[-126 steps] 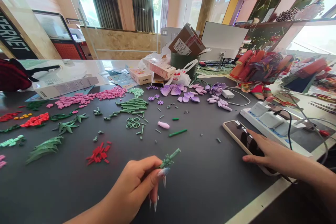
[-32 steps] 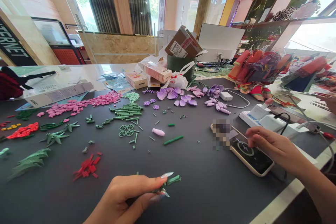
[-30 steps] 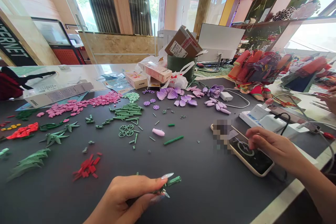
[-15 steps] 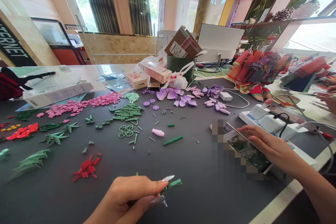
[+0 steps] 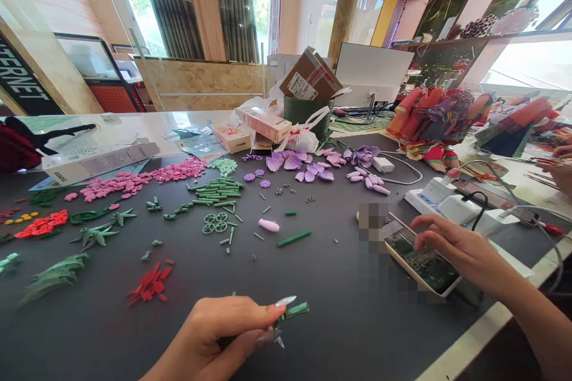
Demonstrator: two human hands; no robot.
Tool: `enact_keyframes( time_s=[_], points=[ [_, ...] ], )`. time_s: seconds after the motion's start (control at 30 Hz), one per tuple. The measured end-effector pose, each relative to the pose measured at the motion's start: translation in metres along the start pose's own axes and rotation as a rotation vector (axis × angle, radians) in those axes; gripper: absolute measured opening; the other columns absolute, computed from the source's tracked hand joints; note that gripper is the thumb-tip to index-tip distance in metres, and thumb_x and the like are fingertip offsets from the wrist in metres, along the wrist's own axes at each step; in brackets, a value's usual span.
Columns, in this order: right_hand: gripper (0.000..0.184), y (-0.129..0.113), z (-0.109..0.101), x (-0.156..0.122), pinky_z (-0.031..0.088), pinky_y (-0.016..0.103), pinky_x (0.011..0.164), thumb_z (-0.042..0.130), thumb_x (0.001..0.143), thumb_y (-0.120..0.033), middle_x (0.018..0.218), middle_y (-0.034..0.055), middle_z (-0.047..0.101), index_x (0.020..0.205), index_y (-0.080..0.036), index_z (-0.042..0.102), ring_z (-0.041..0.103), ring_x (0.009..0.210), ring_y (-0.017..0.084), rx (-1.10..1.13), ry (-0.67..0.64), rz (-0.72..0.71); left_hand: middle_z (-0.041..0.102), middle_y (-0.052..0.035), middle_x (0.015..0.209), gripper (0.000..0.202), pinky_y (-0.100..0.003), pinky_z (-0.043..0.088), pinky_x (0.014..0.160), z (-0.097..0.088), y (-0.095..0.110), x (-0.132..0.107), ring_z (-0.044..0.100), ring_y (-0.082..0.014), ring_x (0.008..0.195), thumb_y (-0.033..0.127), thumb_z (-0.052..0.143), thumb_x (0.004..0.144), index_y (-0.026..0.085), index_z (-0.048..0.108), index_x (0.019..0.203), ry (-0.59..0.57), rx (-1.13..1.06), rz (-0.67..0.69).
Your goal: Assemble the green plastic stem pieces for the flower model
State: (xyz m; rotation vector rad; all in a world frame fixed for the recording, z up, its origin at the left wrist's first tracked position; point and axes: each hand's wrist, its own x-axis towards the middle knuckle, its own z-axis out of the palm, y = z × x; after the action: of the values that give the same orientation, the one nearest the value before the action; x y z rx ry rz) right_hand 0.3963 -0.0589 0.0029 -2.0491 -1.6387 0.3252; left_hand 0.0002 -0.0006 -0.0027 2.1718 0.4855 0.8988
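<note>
My left hand (image 5: pixel 236 330), at the bottom middle, pinches a short green tube (image 5: pixel 297 310) between long-nailed fingertips; its hollow end points right. At the right, my right hand (image 5: pixel 456 250) is over a phone (image 5: pixel 417 256) lying on the dark table. Its fingers are loosely bent and apart, not wrapped around the phone; whether a fingertip touches the screen I cannot tell. Ahead of my left hand lie a longer green stick (image 5: pixel 294 239), a pink bud-shaped piece (image 5: pixel 269 225) and several green wheel-shaped pieces (image 5: pixel 215 223).
Red strips (image 5: pixel 151 283), a pile of green tubes (image 5: pixel 218 190), pink pieces (image 5: pixel 116 185) and purple petals (image 5: pixel 292 162) spread over the table. A power strip (image 5: pixel 473 223) with chargers and cables stands beyond my right hand. Small boxes (image 5: pixel 266 124) and a bin (image 5: pixel 308 113) are behind.
The phone has gone from tilted to lying flatter, and my right fingers have come off its far edge and bent above the screen. My left hand stays almost still with the green tube.
</note>
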Motion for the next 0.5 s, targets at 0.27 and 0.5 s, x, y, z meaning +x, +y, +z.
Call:
enact_keyframes(
  time_s=[0.27, 0.5],
  points=[
    [0.052, -0.0012, 0.0071, 0.0041, 0.044, 0.044, 0.089, 0.036, 0.085, -0.066, 0.114, 0.0146, 0.065, 0.112, -0.023, 0.051, 0.06, 0.106, 0.032, 0.11, 0.003, -0.046, 0.073, 0.0053, 0.074, 0.043, -0.014, 0.047, 0.06, -0.0008, 0.0024, -0.0015, 0.06, -0.0071, 0.056, 0.006, 0.057, 0.083, 0.034, 0.068, 0.113, -0.021, -0.041, -0.099],
    [0.058, -0.0026, -0.0006, 0.0004, 0.049, 0.034, 0.065, 0.035, 0.08, -0.074, 0.097, 0.0102, 0.071, 0.1, -0.023, 0.056, 0.063, 0.075, 0.026, 0.09, 0.105, 0.006, 0.073, 0.0046, 0.073, 0.04, -0.016, 0.049, 0.063, 0.0024, 0.0018, -0.003, 0.061, -0.0079, 0.057, 0.007, 0.057, 0.083, 0.033, 0.069, 0.112, 0.018, -0.079, -0.116]
  ],
)
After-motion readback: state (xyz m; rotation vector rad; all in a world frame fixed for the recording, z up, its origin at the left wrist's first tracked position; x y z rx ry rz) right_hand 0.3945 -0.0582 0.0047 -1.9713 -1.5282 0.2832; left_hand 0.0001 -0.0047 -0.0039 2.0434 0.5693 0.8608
